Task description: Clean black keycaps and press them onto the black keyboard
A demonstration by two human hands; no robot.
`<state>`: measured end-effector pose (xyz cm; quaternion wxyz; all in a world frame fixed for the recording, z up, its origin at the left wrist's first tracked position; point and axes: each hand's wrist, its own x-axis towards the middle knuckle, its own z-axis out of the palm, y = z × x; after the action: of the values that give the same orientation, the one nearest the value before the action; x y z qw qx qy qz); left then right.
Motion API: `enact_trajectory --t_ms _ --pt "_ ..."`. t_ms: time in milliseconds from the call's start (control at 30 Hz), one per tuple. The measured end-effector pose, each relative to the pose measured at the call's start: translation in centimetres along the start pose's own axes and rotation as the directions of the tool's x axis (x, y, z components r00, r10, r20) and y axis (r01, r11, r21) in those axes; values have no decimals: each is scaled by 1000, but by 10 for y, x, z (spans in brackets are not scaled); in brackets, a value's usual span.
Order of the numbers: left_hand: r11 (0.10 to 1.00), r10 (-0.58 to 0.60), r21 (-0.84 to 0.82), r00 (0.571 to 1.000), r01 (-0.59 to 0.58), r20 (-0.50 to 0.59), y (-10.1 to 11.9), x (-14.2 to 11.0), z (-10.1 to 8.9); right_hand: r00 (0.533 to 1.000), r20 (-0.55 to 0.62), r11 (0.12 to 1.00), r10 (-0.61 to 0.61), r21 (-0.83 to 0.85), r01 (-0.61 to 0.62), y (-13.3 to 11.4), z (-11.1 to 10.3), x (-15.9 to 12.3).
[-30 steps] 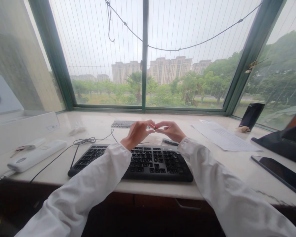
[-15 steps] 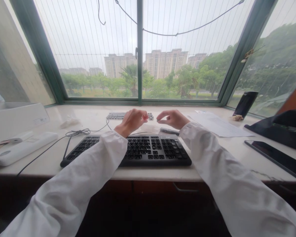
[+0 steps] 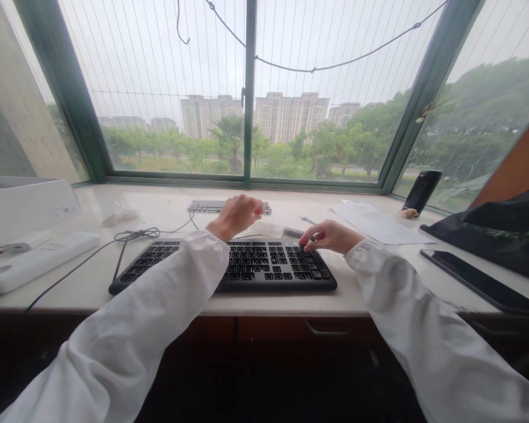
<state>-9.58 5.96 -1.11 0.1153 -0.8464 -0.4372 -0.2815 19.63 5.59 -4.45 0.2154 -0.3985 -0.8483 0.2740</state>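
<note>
A black keyboard (image 3: 255,284) lies along the front of the white counter, many of its key places showing as dark squares with pale outlines. My left hand (image 3: 238,216) hangs above its back edge with the fingers curled in and pressed together; whatever they hold, if anything, is hidden. At the upper right of the number pad, my right hand (image 3: 328,236) has its fingertips brought together against the keys. I cannot make out a small thing between them. Behind my left hand, rows of small grey key-like pieces (image 3: 203,206) lie on the counter, partly covered by that hand.
A coiled black cable (image 3: 136,234) runs left of the keyboard. A white power strip (image 3: 39,264) and a white box (image 3: 30,205) stand at far left. Papers (image 3: 379,223), a dark phone (image 3: 476,279), a black cylinder (image 3: 423,191) and a black bag (image 3: 502,232) are at right.
My right hand has moved right and down, from beside my left hand to the number pad's upper right. A blue-tipped stick behind it is now uncovered. My left hand stays about where it was.
</note>
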Motion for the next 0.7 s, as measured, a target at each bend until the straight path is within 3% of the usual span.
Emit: enact_trajectory --t_ms 467,700 --pt "993 55 -102 997 -60 -54 -1 0 7 996 -57 997 -64 -36 62 -4 2 1" --pt "985 111 -136 993 -104 43 9 -2 13 995 -3 995 -95 -26 95 -5 3 1"
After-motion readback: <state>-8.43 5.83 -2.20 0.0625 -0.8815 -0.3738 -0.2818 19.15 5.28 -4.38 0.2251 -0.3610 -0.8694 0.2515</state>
